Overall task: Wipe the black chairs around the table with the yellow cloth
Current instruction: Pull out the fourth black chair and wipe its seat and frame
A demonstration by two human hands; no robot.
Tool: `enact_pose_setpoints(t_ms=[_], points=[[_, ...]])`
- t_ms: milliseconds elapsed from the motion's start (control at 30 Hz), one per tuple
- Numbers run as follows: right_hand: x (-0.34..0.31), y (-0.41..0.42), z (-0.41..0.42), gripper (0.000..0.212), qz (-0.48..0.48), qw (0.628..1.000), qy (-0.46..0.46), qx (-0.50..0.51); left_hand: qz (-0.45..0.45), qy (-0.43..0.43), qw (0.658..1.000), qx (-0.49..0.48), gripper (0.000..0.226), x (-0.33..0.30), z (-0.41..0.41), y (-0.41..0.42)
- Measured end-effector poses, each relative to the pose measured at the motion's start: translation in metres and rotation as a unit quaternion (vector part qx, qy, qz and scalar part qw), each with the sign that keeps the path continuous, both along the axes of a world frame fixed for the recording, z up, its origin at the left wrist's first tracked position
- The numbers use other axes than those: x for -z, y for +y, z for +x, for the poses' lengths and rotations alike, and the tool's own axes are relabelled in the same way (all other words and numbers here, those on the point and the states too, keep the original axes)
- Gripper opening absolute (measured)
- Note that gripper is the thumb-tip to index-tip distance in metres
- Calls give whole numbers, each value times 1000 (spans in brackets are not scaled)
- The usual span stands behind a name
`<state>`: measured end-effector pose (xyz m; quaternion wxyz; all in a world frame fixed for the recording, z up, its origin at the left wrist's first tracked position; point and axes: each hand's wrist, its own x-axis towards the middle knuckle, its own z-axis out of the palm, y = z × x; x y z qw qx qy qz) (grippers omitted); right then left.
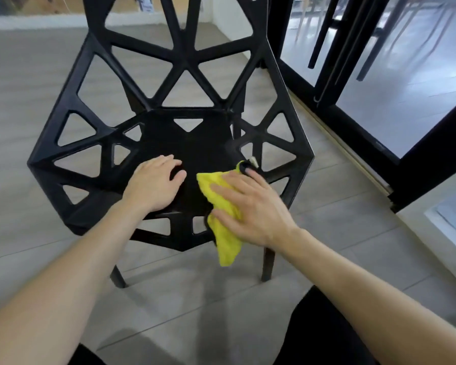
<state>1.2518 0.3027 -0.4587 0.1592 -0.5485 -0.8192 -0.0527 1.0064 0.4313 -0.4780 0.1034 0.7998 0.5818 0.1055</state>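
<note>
Head view cuts off the top of the chair (195,143) back, and my own arms hide part of the seat's front edge. Something small and dark with a pale tip sits at the far end of the cloth (225,206); I cannot make out what it is. Glass doors (395,83) in black frames stand just right of the chair, with blurred furniture legs behind them. Grey floor tiles (37,101) show through the chair's triangular cut-outs. My left hand (156,184) rests flat on the seat, fingers relaxed, holding nothing. My right hand (253,212) presses the yellow cloth onto the seat's right front, fingers spread straight across it. The cloth is soft and crumpled, one end hanging over the seat edge.
</note>
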Motion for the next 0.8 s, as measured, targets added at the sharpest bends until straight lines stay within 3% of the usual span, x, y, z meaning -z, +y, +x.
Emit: enact_pose_setpoints(t_ms=[100,233,333,400,500,600,700,800], points=[[-20,15,85,49,0,991,-67,112,-15,53,998,17,56,6,0,0],[-15,19,31,59,-13,984,-37,174,-38,80,996,20,60,2,3,0],[-7,-2,-32,76,-36,998,-3,47,-54,85,995,17,59,-1,2,-6],[-9,-9,-37,88,-64,997,-40,-26,-58,82,995,19,59,-3,2,-9],[-12,2,-21,87,-124,988,-59,-69,-63,82,994,16,59,-5,3,-14],[-11,91,0,94,-155,985,-76,32,-63,80,995,18,59,-9,3,-14],[-10,174,-9,102,-210,957,-138,142,-57,79,995,22,58,-9,4,-15],[-4,146,-24,91,-189,964,-124,139,-4,99,995,28,49,-13,6,2]])
